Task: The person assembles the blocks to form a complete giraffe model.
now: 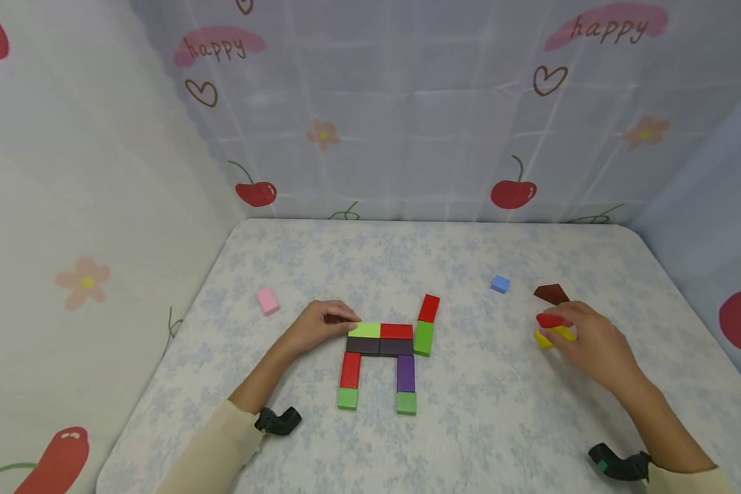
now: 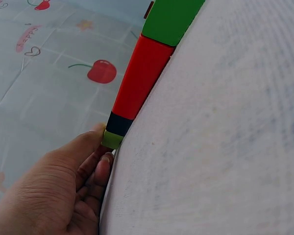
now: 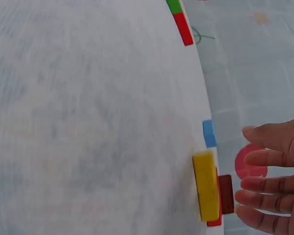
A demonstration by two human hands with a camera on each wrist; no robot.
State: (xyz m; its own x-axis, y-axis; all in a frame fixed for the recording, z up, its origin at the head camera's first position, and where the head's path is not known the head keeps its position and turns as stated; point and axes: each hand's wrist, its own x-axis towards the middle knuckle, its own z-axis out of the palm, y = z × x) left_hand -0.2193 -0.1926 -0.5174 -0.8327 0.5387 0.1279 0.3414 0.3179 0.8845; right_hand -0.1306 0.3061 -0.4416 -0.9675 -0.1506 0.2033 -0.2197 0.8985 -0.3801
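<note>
My left hand (image 1: 321, 321) is at the left end of a flat block figure, its thumb and fingertips pinching the corner of the lime green block (image 1: 364, 331). In the left wrist view, the thumb lies along one side of that block, with curled fingers close by. My right hand (image 1: 599, 346) reaches over a red block (image 1: 549, 320) and a yellow block (image 1: 544, 340) at the right. The right wrist view shows its fingers spread, with nothing between them. A brown block (image 1: 551, 293) with slanted ends lies just beyond the red one.
The figure also has a red block (image 1: 396, 331), dark blocks (image 1: 363, 346), a purple block (image 1: 405, 373) and green end blocks (image 1: 348, 398). A red and green pair (image 1: 424, 338) leans up at its right. A pink block (image 1: 267, 300) and a blue block (image 1: 500, 284) lie apart.
</note>
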